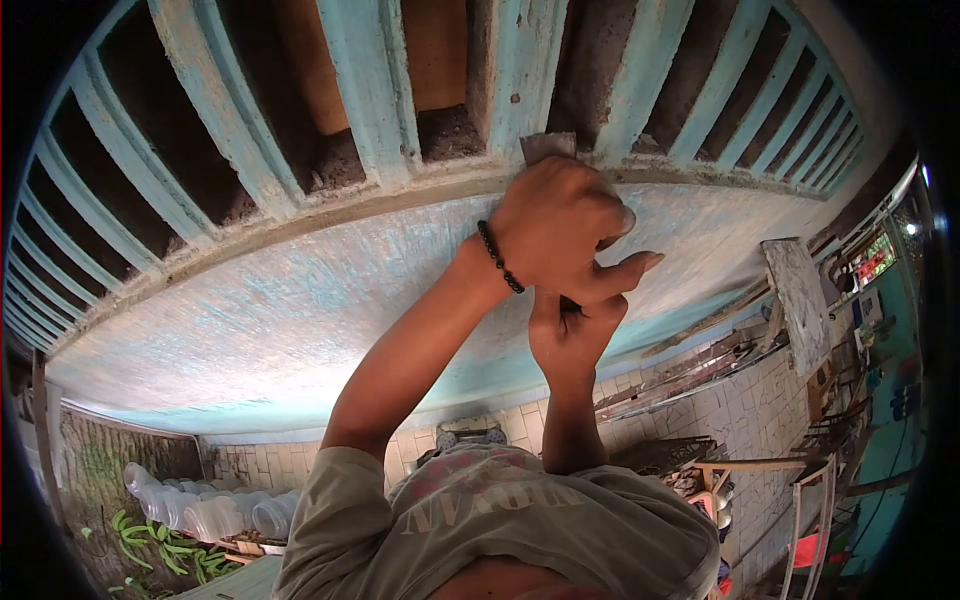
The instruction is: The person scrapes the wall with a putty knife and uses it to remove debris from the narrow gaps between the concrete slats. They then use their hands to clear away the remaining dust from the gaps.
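Note:
My left hand (565, 225), with a black beaded bracelet (500, 257) at its wrist, is closed around a flat grey blade-like tool (548, 147). The tool's broad end touches the ledge (400, 190) at the foot of the blue slats; its handle is hidden. Just below and partly behind it, my right hand (578, 330) is closed, with whatever it grips hidden. Both hands are in front of the scraped, pale wall (300, 300), which has blue paint remnants.
Worn blue slats (368, 90) rise above the ledge. Clear plastic containers (215, 515) and green leaves or pods (150, 540) lie at the lower left. A weathered board (798, 300) and a wooden frame (825, 500) are at the right, over tiled floor (760, 410).

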{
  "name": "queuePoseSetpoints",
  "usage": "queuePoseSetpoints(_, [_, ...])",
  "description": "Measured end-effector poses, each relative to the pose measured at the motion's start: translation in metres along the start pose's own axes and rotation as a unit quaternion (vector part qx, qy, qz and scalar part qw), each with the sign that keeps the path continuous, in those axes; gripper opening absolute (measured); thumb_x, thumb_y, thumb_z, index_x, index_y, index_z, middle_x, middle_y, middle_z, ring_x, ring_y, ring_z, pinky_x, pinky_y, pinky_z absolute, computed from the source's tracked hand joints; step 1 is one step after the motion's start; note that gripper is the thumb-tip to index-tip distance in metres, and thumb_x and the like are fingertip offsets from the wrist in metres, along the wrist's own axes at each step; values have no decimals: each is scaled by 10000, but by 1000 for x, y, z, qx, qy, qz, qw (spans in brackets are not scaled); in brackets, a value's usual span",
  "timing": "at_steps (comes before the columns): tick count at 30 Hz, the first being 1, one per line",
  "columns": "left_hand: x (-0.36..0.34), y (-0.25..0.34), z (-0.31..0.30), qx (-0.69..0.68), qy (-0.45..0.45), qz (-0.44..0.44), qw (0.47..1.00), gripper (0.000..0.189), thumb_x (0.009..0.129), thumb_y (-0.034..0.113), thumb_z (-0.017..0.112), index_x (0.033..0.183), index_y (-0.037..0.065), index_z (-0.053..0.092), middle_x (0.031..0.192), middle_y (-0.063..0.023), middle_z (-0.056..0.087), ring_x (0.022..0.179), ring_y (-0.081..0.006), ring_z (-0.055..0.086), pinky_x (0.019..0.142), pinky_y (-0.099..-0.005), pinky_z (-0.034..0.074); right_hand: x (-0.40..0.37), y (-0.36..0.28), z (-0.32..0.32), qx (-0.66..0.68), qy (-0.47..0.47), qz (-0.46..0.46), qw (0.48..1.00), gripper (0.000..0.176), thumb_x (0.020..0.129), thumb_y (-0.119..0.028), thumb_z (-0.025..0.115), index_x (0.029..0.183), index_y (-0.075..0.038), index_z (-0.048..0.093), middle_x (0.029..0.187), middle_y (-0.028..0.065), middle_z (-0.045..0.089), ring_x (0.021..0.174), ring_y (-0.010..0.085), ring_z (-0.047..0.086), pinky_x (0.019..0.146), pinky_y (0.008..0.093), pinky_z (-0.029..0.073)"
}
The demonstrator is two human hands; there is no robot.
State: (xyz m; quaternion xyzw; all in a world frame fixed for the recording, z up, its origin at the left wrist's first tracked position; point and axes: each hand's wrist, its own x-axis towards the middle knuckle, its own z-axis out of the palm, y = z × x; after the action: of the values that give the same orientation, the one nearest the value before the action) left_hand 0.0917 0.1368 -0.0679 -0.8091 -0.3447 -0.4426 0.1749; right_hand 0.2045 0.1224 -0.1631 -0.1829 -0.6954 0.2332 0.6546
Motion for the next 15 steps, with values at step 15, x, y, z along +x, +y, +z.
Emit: queuePoseSetpoints(15, [-8,0,6,22,-10,-6,1000,499,765,348,791,471,107,467,448,-42,428,410,-251,480,422,-364,350,-3,5,2,18,16,-14,1000,63,902,19,677,896,82,684,652,17,637,596,27,513,540,226,356])
